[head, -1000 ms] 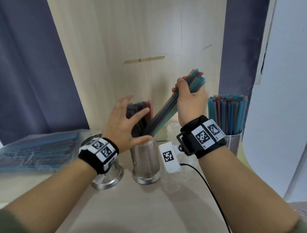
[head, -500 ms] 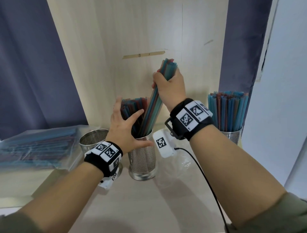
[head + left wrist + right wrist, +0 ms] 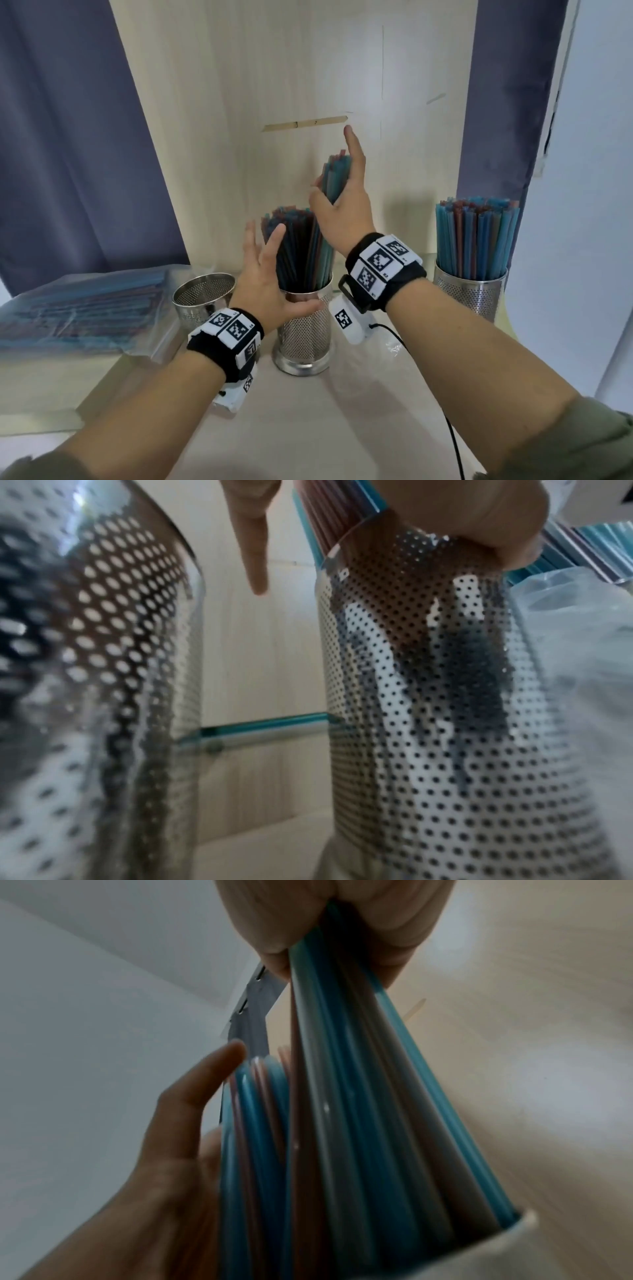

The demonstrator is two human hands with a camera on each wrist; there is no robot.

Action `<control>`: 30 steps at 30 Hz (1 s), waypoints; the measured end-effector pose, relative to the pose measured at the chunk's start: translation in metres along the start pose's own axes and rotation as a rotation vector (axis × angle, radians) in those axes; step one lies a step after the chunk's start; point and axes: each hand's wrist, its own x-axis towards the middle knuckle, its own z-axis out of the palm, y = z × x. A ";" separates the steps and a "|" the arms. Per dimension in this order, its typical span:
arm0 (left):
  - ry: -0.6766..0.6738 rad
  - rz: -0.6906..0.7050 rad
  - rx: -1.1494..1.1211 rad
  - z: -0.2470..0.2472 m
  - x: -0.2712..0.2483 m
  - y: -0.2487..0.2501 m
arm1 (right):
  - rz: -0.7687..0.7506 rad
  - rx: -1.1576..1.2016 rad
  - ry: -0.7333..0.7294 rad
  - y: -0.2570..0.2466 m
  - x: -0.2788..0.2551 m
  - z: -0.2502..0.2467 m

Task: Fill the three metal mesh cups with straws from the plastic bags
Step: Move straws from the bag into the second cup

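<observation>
Blue straws (image 3: 335, 178) in right grip (image 3: 342, 202), over middle cup (image 3: 304, 334)

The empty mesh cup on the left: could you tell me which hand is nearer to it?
Left. The left hand is just right of the empty cup, steadying the middle cup; the right hand grips straws higher up.

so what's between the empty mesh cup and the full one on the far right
The middle mesh cup, partly filled with straws, stands between the empty cup and the full cup; both hands are at it. This shows in the head view.
</observation>
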 end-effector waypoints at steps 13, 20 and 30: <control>-0.083 -0.243 -0.109 0.004 -0.005 0.007 | -0.030 -0.133 0.059 0.026 -0.012 0.012; -0.085 -0.295 -0.148 0.002 -0.009 0.003 | -0.059 -0.232 -0.012 0.031 -0.012 0.016; -0.113 -0.295 -0.132 0.001 -0.010 0.001 | -0.370 -0.668 -0.349 0.020 0.002 0.003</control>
